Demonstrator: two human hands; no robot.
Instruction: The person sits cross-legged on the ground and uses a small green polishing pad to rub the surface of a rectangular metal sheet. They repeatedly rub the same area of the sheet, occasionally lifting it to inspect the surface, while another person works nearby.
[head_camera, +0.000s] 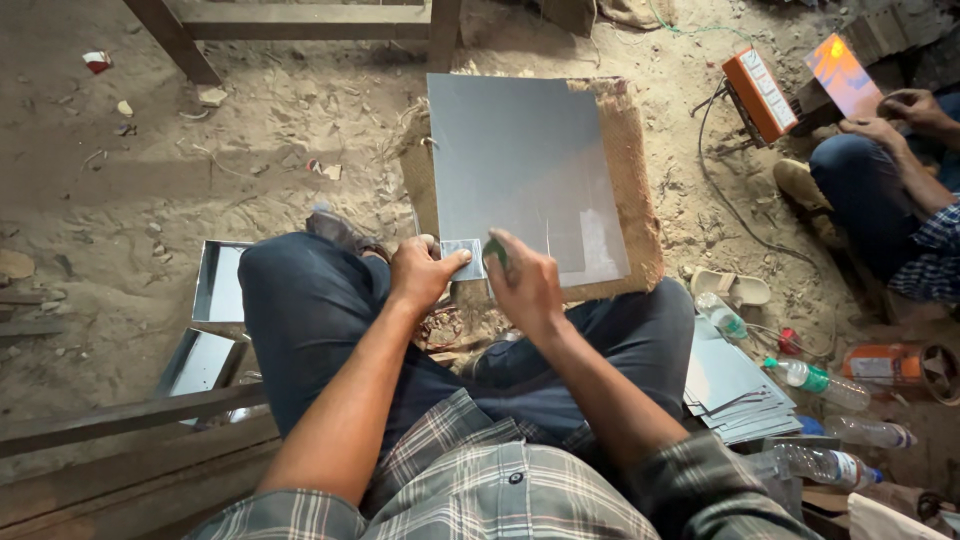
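The floor (250, 150) was bare sandy earth, pale brown and strewn with small stones and scraps. Dark wooden table legs (175, 40) and a crossbar stood at the top of the view. Rough wooden planks (110, 425) ran across the lower left corner. Soft daylight fell evenly over the ground, with a dim shadow band across the upper left.

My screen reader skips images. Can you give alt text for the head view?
A seated person's left hand pins a small metal piece on a large grey sheet over burlap, while the right hand holds a green tool beside it.
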